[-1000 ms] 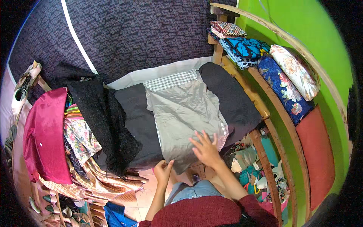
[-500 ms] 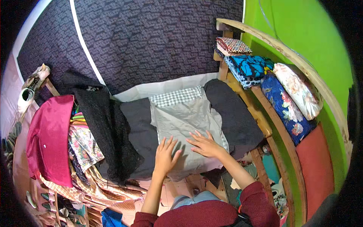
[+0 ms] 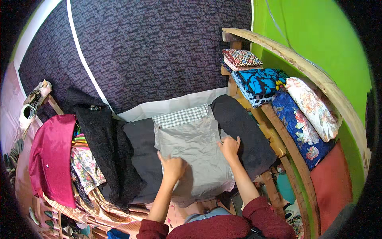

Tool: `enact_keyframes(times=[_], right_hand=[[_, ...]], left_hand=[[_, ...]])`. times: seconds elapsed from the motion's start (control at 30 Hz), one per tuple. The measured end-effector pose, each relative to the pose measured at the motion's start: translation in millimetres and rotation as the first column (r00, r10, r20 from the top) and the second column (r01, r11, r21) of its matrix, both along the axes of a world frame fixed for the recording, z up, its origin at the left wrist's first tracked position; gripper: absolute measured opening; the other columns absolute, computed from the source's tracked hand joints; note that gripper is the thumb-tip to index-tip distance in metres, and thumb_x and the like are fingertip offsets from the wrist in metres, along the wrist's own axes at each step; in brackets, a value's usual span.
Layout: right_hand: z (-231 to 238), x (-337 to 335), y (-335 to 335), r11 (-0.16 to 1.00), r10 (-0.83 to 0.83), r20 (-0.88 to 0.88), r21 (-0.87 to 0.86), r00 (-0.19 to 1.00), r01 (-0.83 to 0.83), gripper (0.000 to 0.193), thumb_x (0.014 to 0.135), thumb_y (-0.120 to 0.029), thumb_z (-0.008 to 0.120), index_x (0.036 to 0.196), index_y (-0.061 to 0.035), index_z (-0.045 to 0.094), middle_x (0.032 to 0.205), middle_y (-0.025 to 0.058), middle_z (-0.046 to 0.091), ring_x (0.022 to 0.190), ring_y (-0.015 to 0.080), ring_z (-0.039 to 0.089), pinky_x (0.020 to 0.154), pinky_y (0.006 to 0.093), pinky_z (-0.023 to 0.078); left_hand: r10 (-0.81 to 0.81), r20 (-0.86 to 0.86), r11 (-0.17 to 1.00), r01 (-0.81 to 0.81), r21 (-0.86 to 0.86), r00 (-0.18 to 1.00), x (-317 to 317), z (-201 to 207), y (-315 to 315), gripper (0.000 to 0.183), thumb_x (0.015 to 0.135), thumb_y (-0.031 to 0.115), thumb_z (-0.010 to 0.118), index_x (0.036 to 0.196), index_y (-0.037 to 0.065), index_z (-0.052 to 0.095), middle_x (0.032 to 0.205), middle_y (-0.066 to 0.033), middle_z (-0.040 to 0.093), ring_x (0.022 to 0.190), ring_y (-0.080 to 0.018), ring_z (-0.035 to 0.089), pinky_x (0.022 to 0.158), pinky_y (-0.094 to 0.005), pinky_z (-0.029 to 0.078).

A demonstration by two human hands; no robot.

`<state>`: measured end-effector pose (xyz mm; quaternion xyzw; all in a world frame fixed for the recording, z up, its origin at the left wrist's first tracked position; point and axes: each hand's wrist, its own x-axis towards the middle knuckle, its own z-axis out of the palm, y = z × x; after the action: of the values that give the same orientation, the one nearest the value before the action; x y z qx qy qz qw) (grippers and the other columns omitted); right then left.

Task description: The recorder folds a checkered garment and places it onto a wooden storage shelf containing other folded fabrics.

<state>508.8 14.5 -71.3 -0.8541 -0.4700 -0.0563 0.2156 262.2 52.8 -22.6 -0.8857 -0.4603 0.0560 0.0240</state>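
A wrinkled grey cloth (image 3: 191,139) with a grey-and-white checked band (image 3: 181,116) along its far edge lies spread on a dark cloth surface (image 3: 140,139). At the cloth's left edge is my left hand (image 3: 174,167), its fingers mostly curled and one finger reaching up along the edge. My right hand (image 3: 229,148) is at the opposite edge, fingers bent in and pinching the fabric there. Both hands' fingertips are partly hidden. The dark surface shows on both sides of the grey cloth.
Black lacy fabric (image 3: 97,139) and a magenta satin cloth (image 3: 51,159) hang at left. On a wooden rack (image 3: 288,131) at right sit folded blue patterned cloth (image 3: 258,81), a floral blue bundle (image 3: 302,129) and a white floral bundle (image 3: 314,107). A patterned dark wall covering (image 3: 159,51) stands behind.
Both hands lay flat with fingers spread on the grey cloth; now they have moved apart to its left and right edges with fingers curled. The view has tilted slightly upward.
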Motion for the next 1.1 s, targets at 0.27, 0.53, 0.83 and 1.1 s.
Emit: enact_keyframes(times=[0.27, 0.53, 0.83, 1.1], right_hand=[[6, -27, 10, 0.974, 0.127, 0.013, 0.187, 0.992, -0.128, 0.019, 0.081, -0.027, 0.059, 0.079, -0.0129, 0.071, 0.087, 0.0085, 0.067, 0.086, 0.0232, 0.062, 0.099, 0.0446, 0.029], [41, -38, -4, 0.974, 0.131, -0.294, 0.218, 0.947, -0.066, 0.027, 0.086, -0.032, 0.051, 0.089, -0.0106, 0.067, 0.078, 0.0182, 0.064, 0.073, 0.0351, 0.062, 0.068, 0.0452, 0.048], [-9, -5, -11, 0.883, 0.226, -0.546, 0.464, 0.807, 0.066, 0.023, 0.082, -0.014, 0.057, 0.104, -0.0051, 0.054, 0.071, 0.0156, 0.064, 0.062, 0.0338, 0.06, 0.057, 0.0388, 0.046], [14, -8, -31, 0.998, 0.058, -0.297, 0.055, 0.953, -0.043, 0.026, 0.08, -0.023, 0.06, 0.102, -0.0098, 0.059, 0.094, 0.0131, 0.063, 0.087, 0.0349, 0.059, 0.075, 0.0454, 0.045]], left_hand=[[-0.48, 0.58, 0.875, 0.318, 0.364, 0.658, 123, -36, 98, 0.035, 0.079, 0.015, 0.056, 0.114, 0.017, 0.056, 0.116, -0.0063, 0.055, 0.12, -0.0243, 0.042, 0.098, -0.054, 0.03], [-0.64, 0.345, 0.754, 0.648, 0.109, 0.687, 150, -20, 160, 0.023, 0.067, 0.016, 0.066, 0.09, 0.021, 0.067, 0.112, 0.0077, 0.06, 0.122, -0.0248, 0.04, 0.091, -0.0537, 0.033], [-0.434, 0.623, 0.57, 0.734, -0.369, 0.65, 195, -14, 189, 0.018, 0.076, 0.005, 0.066, 0.094, 0.006, 0.061, 0.085, -0.0056, 0.065, 0.08, -0.0148, 0.059, 0.072, -0.0305, 0.047], [-0.111, 0.755, 0.665, 0.612, -0.427, 0.647, 207, -81, 214, 0.016, 0.068, 0.007, 0.07, 0.082, 0.006, 0.062, 0.078, -0.0074, 0.066, 0.079, -0.0165, 0.062, 0.07, -0.0321, 0.047]])
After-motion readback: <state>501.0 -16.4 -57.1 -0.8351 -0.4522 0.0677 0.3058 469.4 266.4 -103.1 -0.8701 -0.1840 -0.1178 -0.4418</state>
